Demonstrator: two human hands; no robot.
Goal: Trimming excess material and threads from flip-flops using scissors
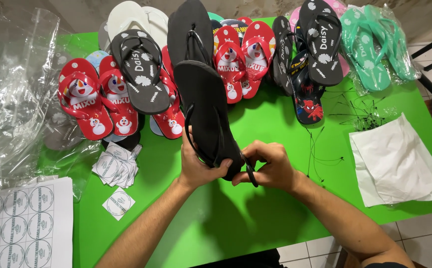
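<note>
Gripping a black flip-flop [207,106] (heel end): left hand [196,166] beneath, right hand [270,166] pinching its strap [250,173].

I see a bright green table [255,218] carrying rows of flip-flops [141,74] along its far edge, clear plastic bags [12,94] at left, round sticker cut-outs [116,166], a sticker sheet [22,223], black plastic ties [360,114] and white paper sheets [394,164].

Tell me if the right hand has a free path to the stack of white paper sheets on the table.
Probably yes. The white sheets lie uncovered to the right of the right hand, with bare green table between. But that hand is pinching the black flip-flop.
</note>
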